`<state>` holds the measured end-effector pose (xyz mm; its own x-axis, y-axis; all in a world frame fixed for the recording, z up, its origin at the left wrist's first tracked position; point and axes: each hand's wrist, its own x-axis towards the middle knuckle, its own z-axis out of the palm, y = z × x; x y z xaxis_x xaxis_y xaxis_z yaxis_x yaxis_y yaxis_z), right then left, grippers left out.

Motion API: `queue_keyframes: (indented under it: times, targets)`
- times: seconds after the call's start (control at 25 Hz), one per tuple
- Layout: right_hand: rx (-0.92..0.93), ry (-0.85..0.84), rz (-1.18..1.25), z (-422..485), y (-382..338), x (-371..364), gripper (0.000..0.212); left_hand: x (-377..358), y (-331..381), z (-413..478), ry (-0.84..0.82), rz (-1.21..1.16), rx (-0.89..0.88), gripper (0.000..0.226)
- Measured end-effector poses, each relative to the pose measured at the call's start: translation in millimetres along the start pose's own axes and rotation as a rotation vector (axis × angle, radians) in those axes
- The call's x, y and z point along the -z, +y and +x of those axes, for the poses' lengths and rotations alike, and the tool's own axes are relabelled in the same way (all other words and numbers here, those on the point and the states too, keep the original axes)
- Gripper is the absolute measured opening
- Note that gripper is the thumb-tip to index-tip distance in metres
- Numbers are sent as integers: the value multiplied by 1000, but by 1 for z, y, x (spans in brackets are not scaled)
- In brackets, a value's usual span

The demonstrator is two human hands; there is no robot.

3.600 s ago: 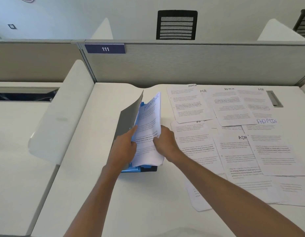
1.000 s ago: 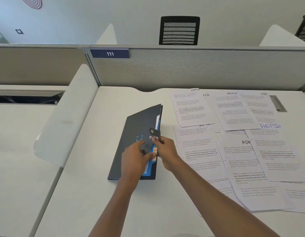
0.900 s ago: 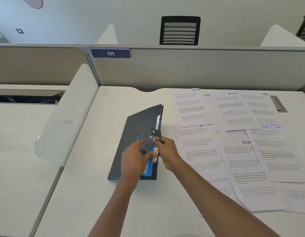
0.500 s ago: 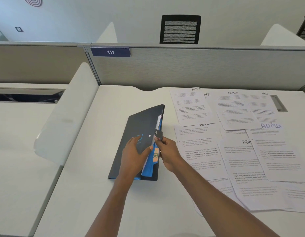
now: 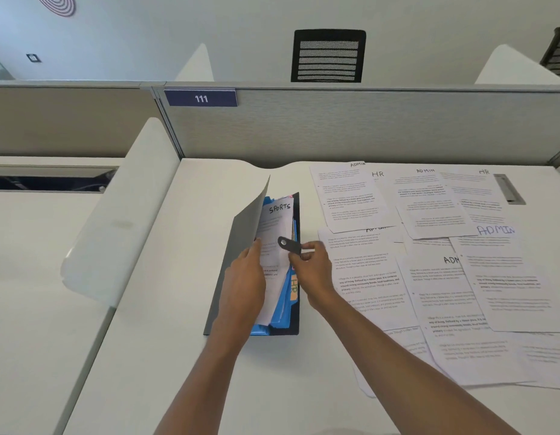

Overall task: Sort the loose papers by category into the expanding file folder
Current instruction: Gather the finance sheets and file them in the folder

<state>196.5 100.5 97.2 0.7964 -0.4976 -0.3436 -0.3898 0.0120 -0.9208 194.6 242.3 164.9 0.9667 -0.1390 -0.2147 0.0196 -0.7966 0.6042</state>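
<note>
The dark expanding file folder (image 5: 238, 246) lies on the white desk (image 5: 165, 356) with its front cover lifted. Inside it show blue dividers and a sheet headed SPORTS (image 5: 274, 227); an orange tab reads HR (image 5: 293, 285). My left hand (image 5: 245, 277) holds the raised cover by its right edge. My right hand (image 5: 313, 262) pinches the folder's black clasp strap (image 5: 289, 244), pulled out to the right. Loose papers (image 5: 429, 262) headed ADMIN and HR lie spread and overlapping to the right of the folder.
A grey partition (image 5: 366, 127) with a sign "111" closes off the back of the desk. A white curved divider (image 5: 121, 215) stands on the left side. A cable slot (image 5: 507, 188) sits at the back right. Black chairs stand beyond the partition.
The folder was closed one second ago, with both hands at the clasp. My left hand has since lifted the cover, exposing the SPORTS sheet, while my right hand keeps the strap aside.
</note>
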Motion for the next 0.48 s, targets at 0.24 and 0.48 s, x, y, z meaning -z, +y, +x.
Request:
queue_keyframes:
  times: [0.24, 0.48]
  targets:
    - [354, 301, -363, 15, -27, 14, 44, 5, 6, -9, -36, -46, 55, 42]
    - [884, -59, -999, 9, -50, -13, 16, -7, -3, -4, 23, -110, 73, 30]
